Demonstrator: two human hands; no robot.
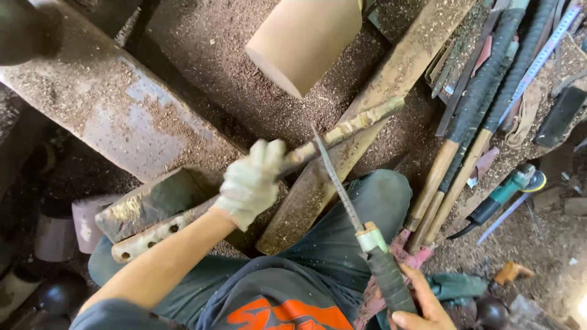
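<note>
At the bottom right, your right hand (422,305) is closing its fingers around the wrapped handle of a long file (342,183). Mid-frame, your gloved left hand (251,183) is gripping a bamboo stick (348,129) tightly, the file's tip lying across it. Beyond, a wooden cylinder (302,40) is resting at the top centre.

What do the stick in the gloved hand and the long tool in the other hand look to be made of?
The stick looks like bamboo or rough wood: pale, knobbly, jointed. The long tool looks like a dull grey steel file or rasp; its handle seems dark-wrapped, with a pale collar. The glove on the left hand appears to be knitted cotton.
</note>
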